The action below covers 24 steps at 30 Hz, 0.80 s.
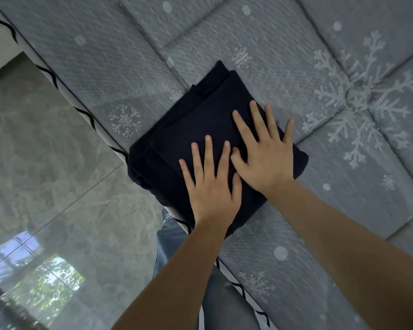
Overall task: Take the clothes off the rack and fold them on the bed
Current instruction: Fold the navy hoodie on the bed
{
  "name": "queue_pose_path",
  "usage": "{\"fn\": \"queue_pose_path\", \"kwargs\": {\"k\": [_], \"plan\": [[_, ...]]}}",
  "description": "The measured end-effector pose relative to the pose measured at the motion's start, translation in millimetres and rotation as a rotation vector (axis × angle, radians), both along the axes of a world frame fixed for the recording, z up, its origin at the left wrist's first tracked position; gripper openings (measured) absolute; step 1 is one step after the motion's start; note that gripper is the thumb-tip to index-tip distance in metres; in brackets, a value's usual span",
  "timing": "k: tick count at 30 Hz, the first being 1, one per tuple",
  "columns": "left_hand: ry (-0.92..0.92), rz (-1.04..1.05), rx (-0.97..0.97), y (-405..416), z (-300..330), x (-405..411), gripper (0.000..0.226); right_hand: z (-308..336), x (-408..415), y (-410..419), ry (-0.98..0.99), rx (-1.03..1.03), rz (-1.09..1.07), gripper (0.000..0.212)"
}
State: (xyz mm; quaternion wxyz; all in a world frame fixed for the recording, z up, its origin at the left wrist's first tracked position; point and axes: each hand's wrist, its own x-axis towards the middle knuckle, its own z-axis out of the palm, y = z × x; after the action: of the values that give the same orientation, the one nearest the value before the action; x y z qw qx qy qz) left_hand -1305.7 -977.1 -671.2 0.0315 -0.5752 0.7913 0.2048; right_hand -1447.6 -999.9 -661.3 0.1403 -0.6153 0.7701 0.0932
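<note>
Clothes here come down to one dark navy garment (200, 139), already folded into a thick, roughly square packet on the bed (296, 55). It lies at the bed's near edge, one corner just reaching the piped border beside the floor (45, 151), probably because the person stands at that edge and folds where the reach is shortest.

Both hands lie flat on the garment, on the part nearest the person. The left hand (211, 189) has its fingers straight and spread, palm down. The right hand (264, 154) is touching it on the side farther in from the bed's edge, fingers likewise splayed, its thumb against the left index finger. Nothing is pinched or gripped. The spread looks meant to press over a wide area, flattening the layers and squeezing out air so the fold holds.

No rack is in view, so how many garments remain cannot be told.
</note>
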Motion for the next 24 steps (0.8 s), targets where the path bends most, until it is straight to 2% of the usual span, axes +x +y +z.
{"fn": "queue_pose_path", "kwargs": {"k": [6,9,11,14,17,19,22,24], "plan": [[-0.079,-0.026,0.020,-5.2,-18.3,-6.1,0.064,-27.4,-1.7,-11.2,-0.026,0.055,-0.017,0.073],[-0.079,-0.040,0.028,-5.0,-13.0,-5.2,0.064,-19.9,-11.2,-13.1,-0.186,-0.007,-0.063,0.072],[-0.058,-0.043,0.033,-4.0,-4.4,-2.0,0.066,-8.6,-16.8,-6.0,-0.325,-0.165,-0.194,0.065],[0.013,-0.115,0.051,3.6,11.7,6.1,0.077,7.2,-20.3,13.3,-0.356,-0.344,-0.477,0.058],[0.063,-0.394,0.027,36.3,22.3,19.1,0.095,19.6,-25.1,30.6,-0.599,-0.284,-0.944,0.069],[-0.006,-0.444,0.018,53.8,21.5,27.5,0.106,27.5,-28.9,35.2,-0.787,-0.215,-1.182,0.069],[-0.077,-0.372,0.034,59.6,19.4,33.3,0.113,29.7,-36.9,38.9,-0.912,-0.103,-1.239,0.065],[-0.042,-0.356,0.027,55.3,19.7,35.5,0.110,28.0,-46.0,38.0,-0.905,0.000,-1.195,0.075]]}}
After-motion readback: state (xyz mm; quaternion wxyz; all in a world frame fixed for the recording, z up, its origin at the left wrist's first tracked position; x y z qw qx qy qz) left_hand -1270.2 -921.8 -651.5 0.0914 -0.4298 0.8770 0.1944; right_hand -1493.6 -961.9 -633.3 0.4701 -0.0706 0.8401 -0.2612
